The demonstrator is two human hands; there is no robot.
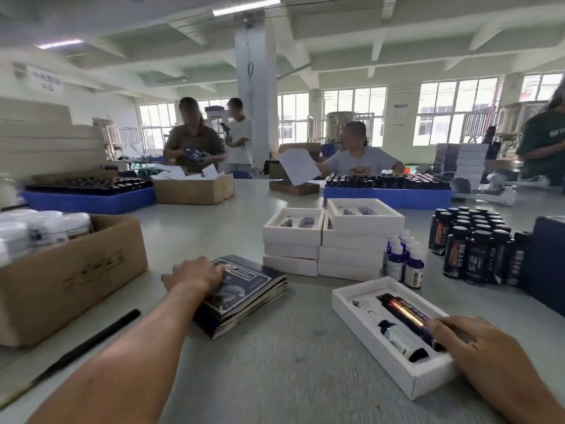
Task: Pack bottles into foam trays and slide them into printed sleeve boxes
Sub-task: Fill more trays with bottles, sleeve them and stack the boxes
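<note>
A white foam tray [360, 319] lies on the table at front right. In it rest a tall dark bottle [403, 312] and a smaller dropper bottle [400, 339], side by side. My right hand [470, 341] rests on the tray's near end, fingertips on the tall bottle. A stack of flat dark printed sleeve boxes [247, 293] sits at front centre. My left hand [195, 275] presses on its left corner, fingers curled over the top sleeve. Whether it grips the sleeve is unclear.
Stacked empty foam trays [330, 240] stand behind. Small dropper bottles [403, 261] and dark tall bottles [477, 243] cluster at right. A cardboard box of white jars [70, 270] is at left, a black pen [97, 338] by it. Blue crates and other workers lie beyond.
</note>
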